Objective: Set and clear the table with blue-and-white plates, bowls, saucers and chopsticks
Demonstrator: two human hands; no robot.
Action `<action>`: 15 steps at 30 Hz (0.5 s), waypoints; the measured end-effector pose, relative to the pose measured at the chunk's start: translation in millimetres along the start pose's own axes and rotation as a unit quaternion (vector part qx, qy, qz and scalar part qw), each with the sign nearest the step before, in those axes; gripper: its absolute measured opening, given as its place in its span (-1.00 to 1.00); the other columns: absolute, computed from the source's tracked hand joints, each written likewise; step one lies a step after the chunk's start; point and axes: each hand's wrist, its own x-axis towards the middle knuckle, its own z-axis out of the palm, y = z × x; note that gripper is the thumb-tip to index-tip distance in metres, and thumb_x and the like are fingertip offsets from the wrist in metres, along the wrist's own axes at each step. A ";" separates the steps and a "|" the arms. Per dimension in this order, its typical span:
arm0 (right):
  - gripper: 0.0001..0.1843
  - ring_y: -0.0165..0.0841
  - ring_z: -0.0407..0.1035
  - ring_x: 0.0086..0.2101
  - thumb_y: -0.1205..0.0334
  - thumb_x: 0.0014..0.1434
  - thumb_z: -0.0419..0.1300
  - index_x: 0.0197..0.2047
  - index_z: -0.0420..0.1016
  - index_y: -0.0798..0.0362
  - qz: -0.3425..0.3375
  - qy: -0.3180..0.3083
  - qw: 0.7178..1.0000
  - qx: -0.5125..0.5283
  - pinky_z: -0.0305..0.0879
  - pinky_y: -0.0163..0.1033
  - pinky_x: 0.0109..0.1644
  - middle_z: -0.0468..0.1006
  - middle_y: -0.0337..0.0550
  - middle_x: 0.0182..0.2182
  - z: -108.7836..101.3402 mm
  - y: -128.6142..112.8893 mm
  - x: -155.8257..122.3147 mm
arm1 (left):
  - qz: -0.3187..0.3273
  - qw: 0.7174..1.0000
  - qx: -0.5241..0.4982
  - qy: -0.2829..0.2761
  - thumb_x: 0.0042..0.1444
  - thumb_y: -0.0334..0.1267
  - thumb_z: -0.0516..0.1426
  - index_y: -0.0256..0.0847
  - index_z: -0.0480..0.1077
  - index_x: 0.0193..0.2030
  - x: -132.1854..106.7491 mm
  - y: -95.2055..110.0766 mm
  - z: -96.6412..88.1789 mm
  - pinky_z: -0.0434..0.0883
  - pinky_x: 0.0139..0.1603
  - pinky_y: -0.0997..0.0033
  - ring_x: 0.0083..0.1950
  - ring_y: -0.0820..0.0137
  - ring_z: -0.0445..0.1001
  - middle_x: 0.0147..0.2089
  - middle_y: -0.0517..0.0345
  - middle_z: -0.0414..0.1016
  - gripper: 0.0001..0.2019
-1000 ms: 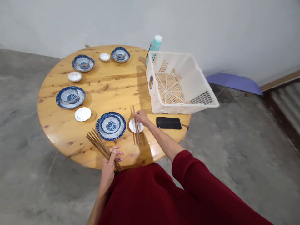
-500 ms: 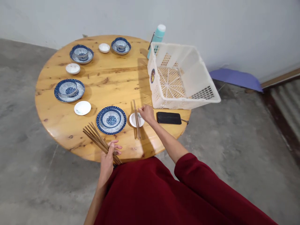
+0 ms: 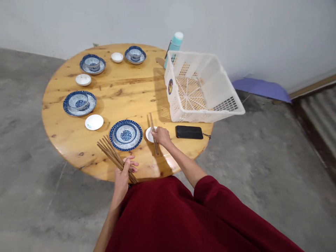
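Near the table's front edge, my left hand (image 3: 124, 171) is wrapped round a bundle of wooden chopsticks (image 3: 111, 153), their ends fanned out to the upper left. My right hand (image 3: 162, 136) is closed at a separate pair of chopsticks (image 3: 156, 148) lying across a small white dish (image 3: 148, 134); its fingertips are partly hidden but appear to pinch the pair. The hand covers the dish's right side. Between my two hands lies a blue-and-white plate (image 3: 113, 140) with a matching bowl (image 3: 126, 134) on it.
Along the left and far sides of the round wooden table (image 3: 123, 101) stand several patterned plates with bowls and small white dishes (image 3: 94, 122). A white plastic basket (image 3: 181, 105), a black phone (image 3: 189, 132) and a turquoise bottle (image 3: 175, 43) are at the right. A purple umbrella (image 3: 262, 88) lies beyond.
My right hand has moved slightly left and down, from beside the dish onto the chopsticks across it. My left hand still holds its bundle. The whole view has shifted a little.
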 end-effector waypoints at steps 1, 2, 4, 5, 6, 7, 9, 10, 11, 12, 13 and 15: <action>-0.75 -0.14 0.51 -0.11 0.09 0.26 0.17 -0.19 0.55 0.08 -0.003 -0.001 1.000 -0.002 0.24 -0.24 -0.14 0.65 0.09 -0.19 1.3 0.9 0.6 | 0.002 1.000 -0.001 -0.001 0.14 0.13 0.21 -0.28 0.49 -0.08 0.0 -0.1 -0.3 0.39 -0.39 0.46 -0.49 0.47 0.44 -0.33 0.09 0.60 -0.54; -0.76 -0.14 0.51 -0.12 0.10 0.26 0.16 -0.20 0.55 0.08 -0.006 -0.002 1.000 -0.005 0.24 -0.24 -0.14 0.65 0.08 -0.20 2.3 1.6 1.2 | 0.004 1.000 -0.002 -0.001 0.13 0.13 0.21 -0.27 0.49 -0.08 0.1 -0.4 -0.6 0.38 -0.39 0.46 -0.49 0.47 0.44 -0.33 0.09 0.60 -0.53; -0.77 -0.14 0.51 -0.12 0.11 0.26 0.16 -0.22 0.55 0.08 -0.011 0.001 1.000 -0.008 0.23 -0.25 -0.14 0.65 0.08 -0.21 3.6 2.4 1.9 | 0.005 1.000 -0.004 -0.002 0.13 0.13 0.21 -0.27 0.49 -0.08 0.6 -1.5 -1.0 0.38 -0.39 0.46 -0.50 0.48 0.43 -0.33 0.09 0.60 -0.53; -0.77 -0.14 0.51 -0.13 0.12 0.25 0.16 -0.22 0.54 0.09 -0.013 0.003 1.000 -0.009 0.22 -0.25 -0.15 0.65 0.08 -0.21 3.9 2.5 2.0 | 0.004 1.000 -0.005 -0.003 0.13 0.13 0.21 -0.27 0.49 -0.08 0.8 -2.2 -1.1 0.38 -0.39 0.46 -0.50 0.48 0.43 -0.33 0.09 0.60 -0.53; -0.78 -0.15 0.51 -0.14 0.12 0.25 0.16 -0.23 0.54 0.09 -0.014 0.005 1.000 -0.008 0.22 -0.25 -0.15 0.66 0.08 -0.22 3.9 2.5 2.0 | 0.003 1.000 -0.005 -0.005 0.13 0.13 0.21 -0.27 0.49 -0.08 1.1 -3.0 -1.1 0.38 -0.39 0.46 -0.50 0.48 0.43 -0.33 0.09 0.60 -0.54; -0.78 -0.16 0.51 -0.14 0.13 0.25 0.15 -0.24 0.54 0.08 -0.016 0.005 1.000 -0.007 0.22 -0.26 -0.16 0.66 0.07 -0.22 3.8 2.4 2.0 | 0.002 1.000 -0.006 -0.006 0.13 0.13 0.21 -0.27 0.49 -0.08 1.4 -3.8 -1.2 0.38 -0.39 0.46 -0.49 0.48 0.44 -0.33 0.09 0.60 -0.54; -0.78 -0.17 0.51 -0.14 0.14 0.26 0.14 -0.27 0.54 0.07 -0.020 0.005 1.000 -0.004 0.22 -0.26 -0.16 0.66 0.05 -0.24 3.3 2.0 1.6 | 0.002 1.000 -0.009 -0.008 0.14 0.13 0.21 -0.27 0.49 -0.09 1.6 -5.1 -1.2 0.38 -0.39 0.47 -0.50 0.48 0.44 -0.34 0.10 0.60 -0.54; -0.78 -0.17 0.51 -0.14 0.13 0.27 0.14 -0.29 0.54 0.06 -0.021 0.005 1.000 -0.003 0.22 -0.26 -0.16 0.66 0.04 -0.24 3.2 1.8 1.5 | 0.002 1.000 -0.010 -0.008 0.14 0.13 0.21 -0.27 0.49 -0.09 1.6 -5.6 -1.2 0.38 -0.40 0.47 -0.50 0.48 0.44 -0.34 0.10 0.59 -0.55; -0.77 -0.17 0.51 -0.14 0.13 0.27 0.14 -0.31 0.54 0.06 -0.022 0.005 1.000 -0.003 0.23 -0.26 -0.16 0.66 0.03 -0.24 3.1 1.7 1.3 | 0.004 1.000 -0.012 -0.009 0.14 0.13 0.21 -0.26 0.49 -0.09 1.5 -6.0 -1.1 0.37 -0.40 0.46 -0.50 0.48 0.44 -0.34 0.10 0.59 -0.55; -0.76 -0.16 0.51 -0.14 0.12 0.27 0.14 -0.31 0.54 0.06 -0.022 0.005 1.000 -0.002 0.23 -0.26 -0.16 0.66 0.03 -0.24 3.3 1.5 1.3 | 0.006 1.000 -0.013 -0.010 0.14 0.12 0.21 -0.26 0.49 -0.09 1.3 -6.1 -1.0 0.37 -0.40 0.46 -0.50 0.48 0.44 -0.34 0.11 0.59 -0.55; -0.76 -0.16 0.51 -0.14 0.12 0.27 0.14 -0.31 0.54 0.06 -0.020 0.006 1.000 -0.003 0.24 -0.26 -0.16 0.66 0.03 -0.24 3.6 1.5 1.2 | 0.008 1.000 -0.014 -0.011 0.14 0.12 0.21 -0.26 0.49 -0.09 1.0 -6.0 -0.7 0.37 -0.40 0.46 -0.50 0.48 0.44 -0.34 0.11 0.59 -0.55; -0.75 -0.15 0.51 -0.13 0.12 0.28 0.14 -0.32 0.55 0.06 -0.019 0.003 1.000 -0.005 0.24 -0.25 -0.16 0.66 0.04 -0.24 4.7 1.7 1.2 | 0.008 1.000 -0.015 -0.014 0.15 0.12 0.21 -0.25 0.48 -0.08 0.2 -5.2 -0.1 0.36 -0.41 0.46 -0.51 0.49 0.42 -0.34 0.12 0.59 -0.56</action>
